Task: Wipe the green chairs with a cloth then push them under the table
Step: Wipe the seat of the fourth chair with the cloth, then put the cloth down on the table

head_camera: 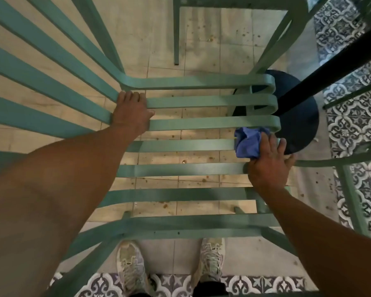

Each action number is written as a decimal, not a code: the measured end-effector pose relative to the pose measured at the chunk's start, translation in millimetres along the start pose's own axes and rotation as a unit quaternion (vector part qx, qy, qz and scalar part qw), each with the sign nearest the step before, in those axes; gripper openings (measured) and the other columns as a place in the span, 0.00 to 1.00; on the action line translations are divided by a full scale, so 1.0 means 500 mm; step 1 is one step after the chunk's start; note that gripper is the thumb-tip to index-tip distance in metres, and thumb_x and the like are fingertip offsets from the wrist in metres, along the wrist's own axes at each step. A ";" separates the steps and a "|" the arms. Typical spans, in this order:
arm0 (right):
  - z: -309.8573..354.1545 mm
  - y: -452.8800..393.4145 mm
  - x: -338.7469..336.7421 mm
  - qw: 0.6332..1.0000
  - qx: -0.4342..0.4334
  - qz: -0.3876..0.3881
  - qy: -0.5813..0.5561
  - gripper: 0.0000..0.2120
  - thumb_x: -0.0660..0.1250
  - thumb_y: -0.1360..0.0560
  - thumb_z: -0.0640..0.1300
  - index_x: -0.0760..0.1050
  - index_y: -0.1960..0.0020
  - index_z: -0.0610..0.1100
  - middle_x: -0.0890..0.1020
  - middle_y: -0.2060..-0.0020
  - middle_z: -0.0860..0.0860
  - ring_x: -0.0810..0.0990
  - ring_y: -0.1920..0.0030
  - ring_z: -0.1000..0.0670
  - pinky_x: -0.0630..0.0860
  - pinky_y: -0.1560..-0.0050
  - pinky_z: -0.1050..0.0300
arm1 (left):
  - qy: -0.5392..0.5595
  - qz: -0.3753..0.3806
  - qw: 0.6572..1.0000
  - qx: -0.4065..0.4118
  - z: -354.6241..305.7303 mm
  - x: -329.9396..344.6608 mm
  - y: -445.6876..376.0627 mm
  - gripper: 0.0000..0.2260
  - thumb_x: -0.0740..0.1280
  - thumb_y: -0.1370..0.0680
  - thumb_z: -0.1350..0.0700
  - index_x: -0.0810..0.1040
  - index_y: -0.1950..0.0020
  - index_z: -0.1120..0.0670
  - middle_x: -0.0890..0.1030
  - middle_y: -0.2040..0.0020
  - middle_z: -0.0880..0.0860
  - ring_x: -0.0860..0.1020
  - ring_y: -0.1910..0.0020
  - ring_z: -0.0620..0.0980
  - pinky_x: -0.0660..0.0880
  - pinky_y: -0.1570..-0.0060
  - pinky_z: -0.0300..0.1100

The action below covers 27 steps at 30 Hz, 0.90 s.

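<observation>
A green slatted chair (191, 144) fills the view below me, its seat slats running left to right and its back slats fanning to the upper left. My left hand (132, 113) grips the slats where seat meets back, fingers curled over a slat. My right hand (270, 161) lies flat with straight fingers on a crumpled blue cloth (247, 143), pressing it on the right ends of the seat slats.
A black table post (330, 61) rises from a round dark base (298, 125) just right of the seat. Another green chair (287, 28) stands beyond, and a further chair's frame (351, 185) stands at right. Crumbs dot the beige tiles; my shoes (131, 266) stand below.
</observation>
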State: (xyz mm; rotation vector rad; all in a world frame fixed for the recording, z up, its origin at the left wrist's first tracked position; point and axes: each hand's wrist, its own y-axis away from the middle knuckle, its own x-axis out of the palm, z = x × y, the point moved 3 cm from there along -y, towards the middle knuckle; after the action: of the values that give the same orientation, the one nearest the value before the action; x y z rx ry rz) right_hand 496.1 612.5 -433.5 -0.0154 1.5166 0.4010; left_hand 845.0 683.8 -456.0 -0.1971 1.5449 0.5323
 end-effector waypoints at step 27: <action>0.064 0.300 -0.473 0.844 -0.032 0.246 -0.475 0.20 0.74 0.33 0.34 0.77 0.43 0.45 0.83 0.53 0.45 0.81 0.57 0.50 0.77 0.58 0.59 | 0.634 0.245 0.731 -0.054 -0.235 -0.501 0.393 0.10 0.66 0.26 0.73 0.73 0.61 0.60 0.76 0.75 0.51 0.74 0.75 0.45 0.73 0.73 0.36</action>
State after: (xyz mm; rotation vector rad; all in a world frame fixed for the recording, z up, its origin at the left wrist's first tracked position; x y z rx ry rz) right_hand 486.9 702.9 -166.7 0.4701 0.4932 0.7338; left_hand 667.5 752.3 -174.9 -0.2590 2.9671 1.0107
